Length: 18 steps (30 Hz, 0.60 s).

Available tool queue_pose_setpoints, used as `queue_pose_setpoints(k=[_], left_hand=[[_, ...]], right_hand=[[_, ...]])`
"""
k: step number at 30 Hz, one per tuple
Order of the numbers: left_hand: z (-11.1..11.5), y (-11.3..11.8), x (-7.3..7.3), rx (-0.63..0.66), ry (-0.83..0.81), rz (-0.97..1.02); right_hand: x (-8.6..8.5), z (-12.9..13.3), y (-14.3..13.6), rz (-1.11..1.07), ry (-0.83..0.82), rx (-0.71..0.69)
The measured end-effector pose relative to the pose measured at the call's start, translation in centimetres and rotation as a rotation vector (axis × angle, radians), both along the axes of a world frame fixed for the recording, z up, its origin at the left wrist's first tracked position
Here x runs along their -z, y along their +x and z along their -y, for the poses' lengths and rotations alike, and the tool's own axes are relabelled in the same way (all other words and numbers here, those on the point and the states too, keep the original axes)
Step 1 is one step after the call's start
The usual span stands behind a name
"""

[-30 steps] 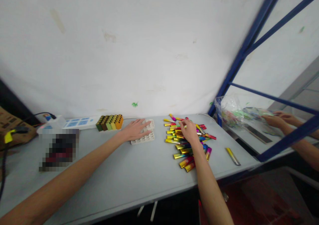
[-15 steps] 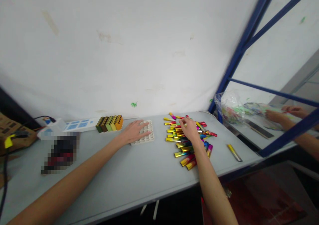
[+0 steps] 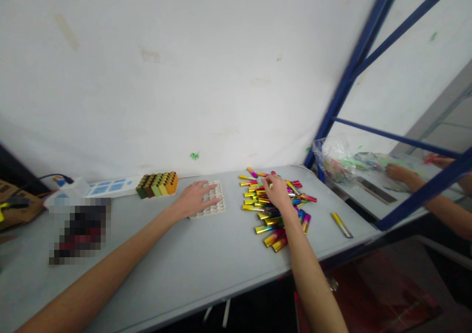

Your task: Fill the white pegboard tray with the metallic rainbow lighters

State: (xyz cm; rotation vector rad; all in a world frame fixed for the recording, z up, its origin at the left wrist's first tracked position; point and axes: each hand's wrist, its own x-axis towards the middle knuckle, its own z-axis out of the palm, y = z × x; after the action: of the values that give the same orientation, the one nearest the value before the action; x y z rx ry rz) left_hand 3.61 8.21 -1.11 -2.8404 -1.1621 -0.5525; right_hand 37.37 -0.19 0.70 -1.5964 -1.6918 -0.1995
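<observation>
My left hand [image 3: 191, 198] lies flat with spread fingers on a white tray [image 3: 220, 195] that has rows of small holes. It covers the tray's left part. Over a pile of shiny, flat metallic tubes [image 3: 254, 207] in gold, red, purple and blue is my right hand [image 3: 277, 191]. Its fingers are pinched together at the pile's far side; what they hold is too small to make out. One gold and silver tube [image 3: 341, 225] lies apart, right of the pile.
Behind and left of the tray stands a block of yellow, green and brown upright pieces [image 3: 158, 184]. A white power strip [image 3: 110, 186] runs along the wall. A blue metal frame [image 3: 341, 84] rises at the right. Beyond it, a co-worker's hands [image 3: 400, 173] are near plastic bags [image 3: 335, 158].
The whole view has shifted slightly, so things appear a little further left. Both hands keep nearly the same places on the tray and at the pile.
</observation>
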Motion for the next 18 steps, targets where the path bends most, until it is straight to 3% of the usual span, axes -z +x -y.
queue_pose_setpoints(k=[7, 18], left_hand=[[1.7, 0.3, 0.0, -0.012, 0.005, -0.022], [2.3, 0.5, -0.1, -0.026, 0.002, 0.023]], right_hand=[[0.0, 0.0, 0.2, -0.009, 0.003, -0.001], [0.1, -0.1, -0.2, 0.016, -0.006, -0.029]])
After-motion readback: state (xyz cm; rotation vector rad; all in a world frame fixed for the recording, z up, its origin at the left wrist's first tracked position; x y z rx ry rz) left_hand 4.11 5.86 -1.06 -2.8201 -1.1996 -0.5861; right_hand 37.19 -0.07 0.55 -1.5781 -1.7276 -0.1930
